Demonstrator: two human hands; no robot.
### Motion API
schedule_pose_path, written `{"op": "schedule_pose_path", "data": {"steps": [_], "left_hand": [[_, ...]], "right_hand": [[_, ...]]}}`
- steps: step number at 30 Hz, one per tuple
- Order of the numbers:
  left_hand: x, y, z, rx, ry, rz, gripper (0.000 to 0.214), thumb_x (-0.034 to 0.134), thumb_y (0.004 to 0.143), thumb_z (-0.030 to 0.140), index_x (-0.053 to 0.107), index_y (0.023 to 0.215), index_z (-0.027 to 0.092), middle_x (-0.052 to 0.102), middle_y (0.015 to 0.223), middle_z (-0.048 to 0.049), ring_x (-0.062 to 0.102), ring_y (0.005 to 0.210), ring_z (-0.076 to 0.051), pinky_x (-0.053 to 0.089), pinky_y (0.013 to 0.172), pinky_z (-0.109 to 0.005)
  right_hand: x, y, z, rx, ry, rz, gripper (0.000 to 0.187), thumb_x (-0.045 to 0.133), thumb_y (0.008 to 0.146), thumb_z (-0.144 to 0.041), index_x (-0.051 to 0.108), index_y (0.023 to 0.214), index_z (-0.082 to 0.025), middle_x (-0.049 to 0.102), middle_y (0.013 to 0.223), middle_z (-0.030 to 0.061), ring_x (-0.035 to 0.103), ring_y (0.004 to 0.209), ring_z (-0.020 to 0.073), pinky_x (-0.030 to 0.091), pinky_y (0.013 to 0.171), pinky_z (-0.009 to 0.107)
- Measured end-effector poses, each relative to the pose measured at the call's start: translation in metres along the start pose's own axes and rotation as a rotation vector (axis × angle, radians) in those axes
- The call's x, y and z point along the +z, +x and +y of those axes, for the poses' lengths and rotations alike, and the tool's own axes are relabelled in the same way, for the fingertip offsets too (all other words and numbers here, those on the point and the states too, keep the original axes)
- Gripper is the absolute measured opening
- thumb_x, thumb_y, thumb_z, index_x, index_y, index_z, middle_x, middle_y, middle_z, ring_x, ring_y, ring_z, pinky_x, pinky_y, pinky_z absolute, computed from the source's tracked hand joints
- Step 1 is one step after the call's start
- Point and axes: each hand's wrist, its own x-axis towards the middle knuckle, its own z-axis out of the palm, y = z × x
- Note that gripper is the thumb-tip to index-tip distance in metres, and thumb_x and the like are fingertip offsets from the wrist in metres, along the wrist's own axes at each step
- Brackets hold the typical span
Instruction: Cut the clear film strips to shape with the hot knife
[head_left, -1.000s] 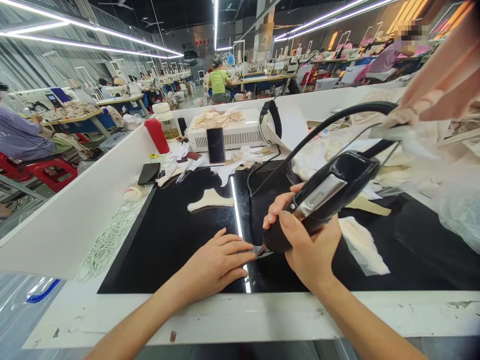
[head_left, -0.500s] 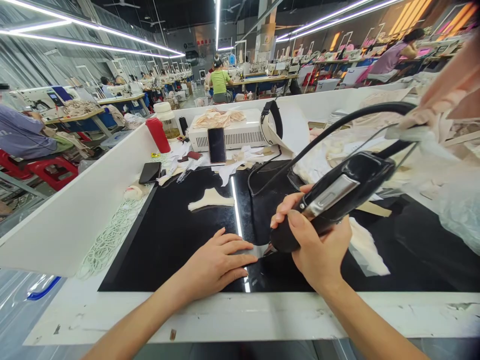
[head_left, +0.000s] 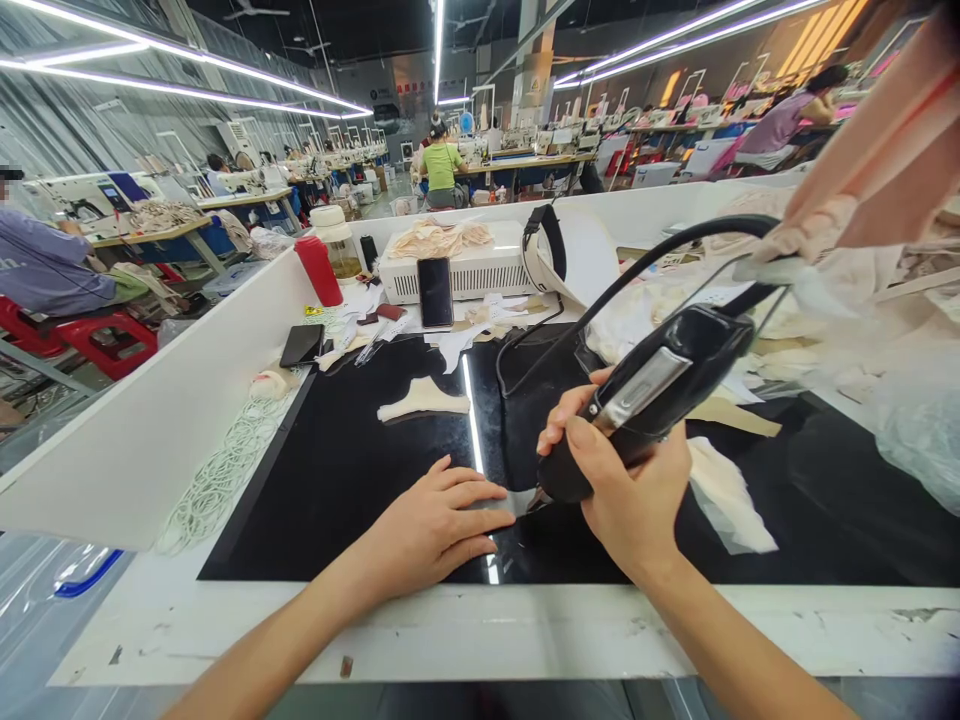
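My right hand point(head_left: 626, 480) is wrapped around a black corded hand tool point(head_left: 651, 390) shaped like an electric clipper, with a silver plate along its body. Its narrow metal tip point(head_left: 537, 500) points down-left and meets a small greyish, see-through piece point(head_left: 519, 502) on the black mat point(head_left: 352, 480). Flat on the mat, my left hand point(head_left: 442, 520) has its fingers stretched out, the fingertips at that piece and partly covering it. A cream fabric piece point(head_left: 424, 398) lies farther back. Another cream piece point(head_left: 729, 500) with a see-through edge lies right of my right hand.
A white box point(head_left: 465, 262) stands at the back with a phone point(head_left: 435, 292) against it. A black cord point(head_left: 555, 345) loops over the mat. Pale elastic cord point(head_left: 225, 475) is heaped along the left wall. Fabric and plastic pile up at right; co-workers sit beyond.
The tool's rear end and the cloth-wrapped cord have swung left, so the tool stands a little steeper. Its tip and my left hand stay nearly in place.
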Motion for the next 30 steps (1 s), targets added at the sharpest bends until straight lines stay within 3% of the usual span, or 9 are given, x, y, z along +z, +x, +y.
{"op": "schedule_pose_path", "data": {"steps": [9,16,25,27,30], "left_hand": [[-0.005,0.000,0.004,-0.052,-0.113,0.003,0.037,0.058,0.103,0.029,0.055,0.140,0.027,0.064,0.143,-0.0041,0.052,0.138,-0.022,0.023,0.127,-0.054],[-0.004,0.001,0.003,-0.043,-0.104,0.001,0.022,0.059,0.103,0.032,0.063,0.123,0.025,0.065,0.140,-0.0043,0.052,0.138,-0.022,0.021,0.127,-0.055],[-0.003,-0.002,0.004,-0.025,-0.106,0.015,0.022,0.058,0.104,0.034,0.063,0.124,0.026,0.067,0.138,-0.0038,0.052,0.138,-0.021,0.022,0.127,-0.053],[-0.001,-0.002,0.002,-0.038,-0.125,0.042,0.021,0.056,0.104,0.032,0.063,0.124,0.026,0.065,0.141,-0.0041,0.053,0.138,-0.021,0.023,0.127,-0.052],[0.003,-0.002,-0.002,-0.142,-0.113,0.192,0.023,0.051,0.105,0.028,0.060,0.126,0.025,0.061,0.146,-0.0078,0.054,0.137,-0.022,0.026,0.126,-0.054]], "right_hand": [[0.010,-0.005,-0.007,0.017,0.072,-0.022,0.036,0.080,0.083,-0.029,0.056,0.110,-0.028,0.066,0.082,-0.0057,0.063,0.060,0.0121,0.056,0.058,0.030],[0.016,-0.010,-0.004,0.055,0.096,-0.027,0.040,0.081,0.081,-0.030,0.056,0.111,-0.027,0.067,0.082,-0.0051,0.063,0.060,0.0124,0.057,0.059,0.030],[0.018,-0.012,-0.001,0.038,0.052,-0.039,0.036,0.079,0.083,-0.028,0.055,0.109,-0.027,0.067,0.081,-0.0052,0.062,0.060,0.0120,0.057,0.059,0.029],[0.018,-0.013,0.000,0.033,0.035,-0.036,0.034,0.079,0.083,-0.029,0.055,0.108,-0.027,0.066,0.080,-0.0053,0.062,0.059,0.0123,0.057,0.059,0.030],[0.017,-0.011,0.000,0.025,0.035,-0.045,0.038,0.081,0.082,-0.033,0.055,0.109,-0.027,0.065,0.081,-0.0052,0.062,0.061,0.0129,0.057,0.060,0.030]]}}
